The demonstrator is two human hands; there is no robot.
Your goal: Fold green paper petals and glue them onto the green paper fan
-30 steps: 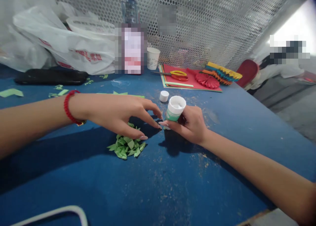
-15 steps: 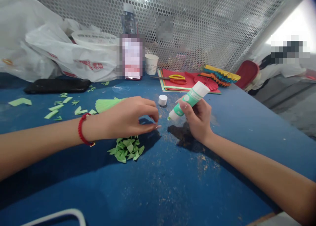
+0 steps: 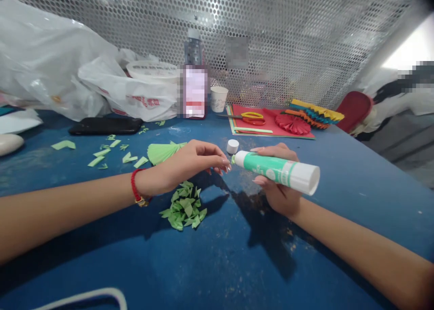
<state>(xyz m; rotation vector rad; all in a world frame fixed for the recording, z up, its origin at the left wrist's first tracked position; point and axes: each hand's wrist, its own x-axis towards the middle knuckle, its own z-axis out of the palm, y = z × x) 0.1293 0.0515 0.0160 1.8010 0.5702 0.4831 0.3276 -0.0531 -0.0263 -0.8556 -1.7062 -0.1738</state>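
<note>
My right hand (image 3: 280, 183) is closed round a white and green glue stick (image 3: 271, 167), which lies nearly level with its uncapped end to the left. A small light-green scrap (image 3: 233, 159) shows at that end. Just left of it is my left hand (image 3: 203, 161), fingertips drawn together; whatever they may pinch cannot be made out. Under the left hand lies a heap of cut green paper pieces (image 3: 185, 206). Behind that hand, a pleated green paper fan (image 3: 162, 152) is partly hidden. The white glue cap (image 3: 233, 146) stands on the table beyond the glue end.
Red and yellow-handled scissors (image 3: 252, 117) lie on a stack of coloured paper (image 3: 267, 113), beside folded paper pieces (image 3: 315, 113). A paper cup (image 3: 219, 98), propped phone (image 3: 195, 93), white bags (image 3: 135, 93) and black case (image 3: 106, 125) line the back. Green offcuts (image 3: 101, 152) are scattered left.
My right hand has turned the glue stick from steeply slanted to nearly level. My left fingertips have come closer together, near its end. The whole view has shifted slightly.
</note>
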